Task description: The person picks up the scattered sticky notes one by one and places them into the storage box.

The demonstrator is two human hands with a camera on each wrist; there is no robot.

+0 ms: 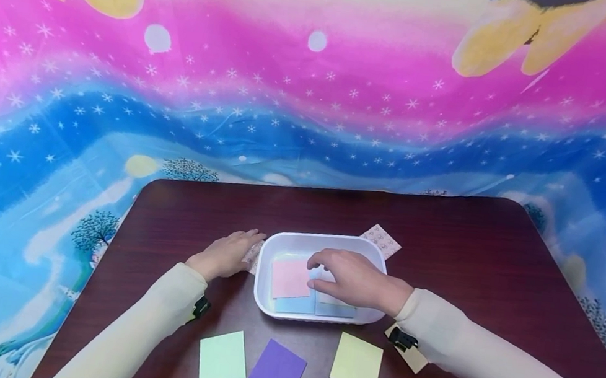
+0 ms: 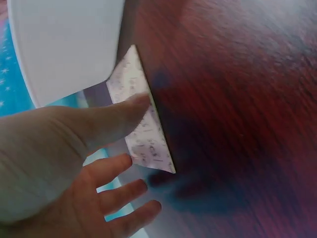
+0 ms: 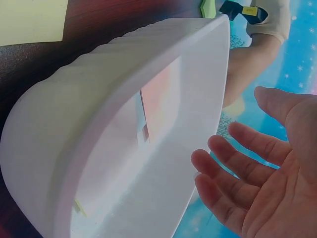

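A white plastic basin (image 1: 316, 319) stands on the dark red table. Inside it, a pink paper square (image 1: 291, 280) overlaps pale blue paper squares (image 1: 295, 305). My right hand (image 1: 351, 279) is over the basin with fingers spread and loosely bent, nothing between them; the right wrist view shows its palm beside the rim. At the basin's left side lies a patterned paper square (image 2: 133, 119). My left hand (image 1: 225, 255) reaches to it, the thumb (image 2: 116, 119) overlapping its face and the other fingers loosely bent by its near end.
Light green (image 1: 223, 361), purple (image 1: 277, 373) and yellow (image 1: 356, 365) squares lie in front of the basin. Another patterned square (image 1: 382, 240) sits behind its right corner. A tan piece (image 1: 412, 356) shows under my right wrist. A printed cloth (image 1: 314, 90) hangs behind the table.
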